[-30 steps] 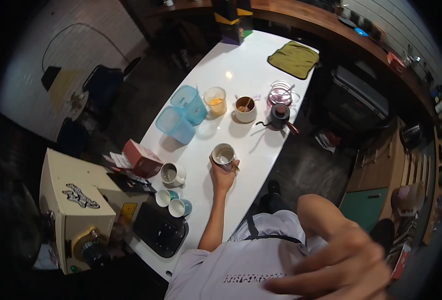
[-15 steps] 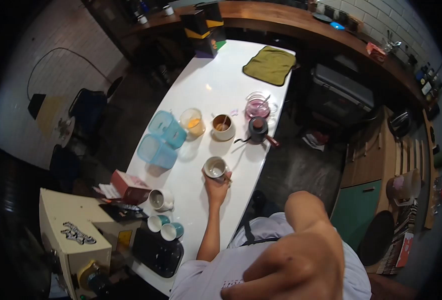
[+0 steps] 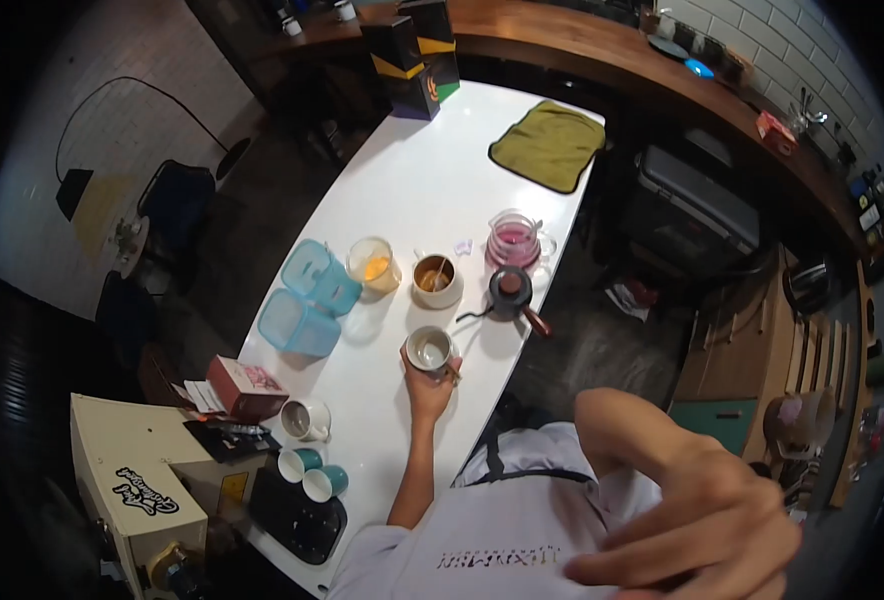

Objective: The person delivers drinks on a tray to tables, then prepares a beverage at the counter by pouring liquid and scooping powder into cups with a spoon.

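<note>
A pale ceramic cup (image 3: 430, 348) is in my left hand (image 3: 428, 392), whose fingers wrap around its near side on the white table. I look down into its light interior. My right hand (image 3: 697, 525) is raised close to the camera at the lower right, over my shirt. Its fingers stretch loosely leftward with nothing visible in them, and the lower part is cut off. Beyond the held cup stands another cup (image 3: 438, 292) with brown contents and a spoon. Right of it are a dark gooseneck kettle (image 3: 510, 290) and a glass server (image 3: 514, 240) holding pink liquid.
Blue plastic containers (image 3: 300, 322) and a clear cup with orange contents (image 3: 373, 266) stand left. A white mug (image 3: 306, 420) and teal cups (image 3: 324, 483) sit near a black tray (image 3: 297, 515) and cream machine (image 3: 137, 470). An olive cloth (image 3: 550, 145) and black boxes (image 3: 402, 68) lie farther back.
My right hand has moved rightward, and its fingers have loosened from a more curled shape. My left hand keeps its hold on the cup. The whole view has shifted slightly.
</note>
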Motion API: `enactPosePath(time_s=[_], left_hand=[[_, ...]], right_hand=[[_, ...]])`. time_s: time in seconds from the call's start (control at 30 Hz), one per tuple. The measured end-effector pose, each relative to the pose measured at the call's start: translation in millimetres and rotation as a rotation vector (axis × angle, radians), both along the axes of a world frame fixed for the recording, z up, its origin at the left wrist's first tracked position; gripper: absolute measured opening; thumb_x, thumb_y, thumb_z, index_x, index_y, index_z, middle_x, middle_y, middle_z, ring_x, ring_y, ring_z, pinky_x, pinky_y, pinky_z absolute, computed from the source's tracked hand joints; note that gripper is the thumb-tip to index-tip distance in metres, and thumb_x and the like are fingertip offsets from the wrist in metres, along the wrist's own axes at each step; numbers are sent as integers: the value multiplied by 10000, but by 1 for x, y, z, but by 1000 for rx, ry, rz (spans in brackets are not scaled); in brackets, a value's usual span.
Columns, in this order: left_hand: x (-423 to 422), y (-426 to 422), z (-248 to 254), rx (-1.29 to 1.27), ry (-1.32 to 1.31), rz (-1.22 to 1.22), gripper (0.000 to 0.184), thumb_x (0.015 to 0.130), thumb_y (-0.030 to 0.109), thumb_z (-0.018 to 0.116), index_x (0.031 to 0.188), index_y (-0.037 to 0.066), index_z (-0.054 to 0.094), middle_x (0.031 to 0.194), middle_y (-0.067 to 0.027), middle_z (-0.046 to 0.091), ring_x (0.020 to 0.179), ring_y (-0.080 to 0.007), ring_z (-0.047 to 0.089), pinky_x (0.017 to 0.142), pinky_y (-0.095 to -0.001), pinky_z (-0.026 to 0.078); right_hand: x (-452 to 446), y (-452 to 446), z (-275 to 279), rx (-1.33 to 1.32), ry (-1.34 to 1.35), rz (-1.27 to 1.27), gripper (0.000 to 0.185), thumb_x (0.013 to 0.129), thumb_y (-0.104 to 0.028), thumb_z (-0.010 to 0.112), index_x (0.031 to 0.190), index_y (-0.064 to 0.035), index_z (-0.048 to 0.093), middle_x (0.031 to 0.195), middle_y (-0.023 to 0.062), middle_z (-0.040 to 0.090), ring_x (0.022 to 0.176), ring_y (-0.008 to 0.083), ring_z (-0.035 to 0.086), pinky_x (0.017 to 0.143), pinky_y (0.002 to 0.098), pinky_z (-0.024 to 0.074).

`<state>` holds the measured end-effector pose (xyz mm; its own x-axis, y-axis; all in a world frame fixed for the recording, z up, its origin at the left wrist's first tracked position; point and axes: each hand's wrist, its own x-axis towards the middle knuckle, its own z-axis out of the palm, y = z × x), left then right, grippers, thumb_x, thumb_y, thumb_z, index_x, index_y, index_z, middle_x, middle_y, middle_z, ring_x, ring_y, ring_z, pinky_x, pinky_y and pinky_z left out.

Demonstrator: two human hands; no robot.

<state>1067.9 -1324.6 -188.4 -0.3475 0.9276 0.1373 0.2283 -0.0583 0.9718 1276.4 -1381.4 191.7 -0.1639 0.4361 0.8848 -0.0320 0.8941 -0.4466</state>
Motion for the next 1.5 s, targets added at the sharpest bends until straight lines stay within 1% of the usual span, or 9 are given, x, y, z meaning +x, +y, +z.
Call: enactPosePath(time_s=[0.1, 0.3, 0.47, 0.53, 0.57, 0.67, 0.87, 1.1, 1.5], left_hand=[[4, 7, 0, -20, -113, -3, 715, 704, 58, 841, 1269, 30, 403, 1127, -127, 551, 1016, -247, 575, 878, -347, 473], [14, 10, -2, -106, -271, -54, 612, 788, -29, 751, 1266, 52, 378, 1078, -72, 543, 857, -155, 602, 732, -265, 536], [14, 12, 10, -113, -240, -85, 691, 764, -83, 733, 1301, 70, 324, 1128, -88, 515, 867, -180, 607, 751, -281, 542], [9, 13, -1, -4, 8, -60, 708, 755, -93, 733, 1304, 62, 314, 1159, -98, 497, 887, -185, 607, 782, -284, 533], [10, 13, 0, -22, -19, -60, 697, 758, -89, 736, 1295, 56, 317, 1152, -98, 501, 908, -177, 601, 783, -280, 528], [19, 17, 29, -18, 33, -48, 673, 764, -76, 745, 1275, 50, 324, 1119, -93, 521, 964, -165, 582, 781, -280, 523], [8, 17, 3, 36, 73, -55, 655, 737, 54, 815, 1230, 29, 385, 1079, -111, 571, 974, -208, 598, 838, -334, 499], [7, 16, -1, 22, 31, -41, 720, 709, 104, 845, 1253, 16, 381, 1096, -166, 614, 1011, -308, 630, 877, -395, 497], [-5, 14, 21, -4, 138, -71, 769, 657, 165, 888, 1279, 35, 454, 1095, -157, 658, 1009, -339, 657, 869, -414, 524]], right_hand=[[9, 3, 12, -158, 105, -238, 272, 849, -350, 705, 904, -99, 794, 455, -62, 460, 373, 43, 323, 459, 285, 198], [-21, 73, -45, 140, -198, 566, 351, 884, -74, 556, 1172, 123, 515, 712, 136, 574, 540, 235, 598, 435, 371, 439], [38, 140, -134, -673, -114, -152, 246, 786, 44, 601, 1017, 13, 679, 869, 140, 689, 768, 207, 671, 684, 305, 514], [60, 183, -221, -723, -47, -552, 148, 948, -99, 583, 955, 23, 667, 772, 50, 660, 712, 67, 597, 637, 241, 466], [70, 197, -255, -755, -99, -630, 150, 895, -104, 638, 960, 29, 665, 847, 157, 656, 759, 266, 646, 708, 345, 494], [72, 223, -338, -626, -218, -697, 245, 888, -178, 680, 1022, 24, 644, 947, 154, 607, 815, 275, 600, 682, 360, 478], [37, 247, -357, -726, -84, -628, 288, 896, -239, 694, 931, 35, 615, 831, 103, 591, 822, 188, 585, 750, 305, 459], [29, 277, -374, -874, 2, -656, 495, 857, -258, 721, 583, -5, 395, 530, 0, 326, 561, 93, 321, 494, 311, 309], [59, 284, -342, -690, 169, -652, 447, 820, -92, 669, 539, -51, 324, 535, -71, 313, 544, 38, 286, 471, 272, 207]])
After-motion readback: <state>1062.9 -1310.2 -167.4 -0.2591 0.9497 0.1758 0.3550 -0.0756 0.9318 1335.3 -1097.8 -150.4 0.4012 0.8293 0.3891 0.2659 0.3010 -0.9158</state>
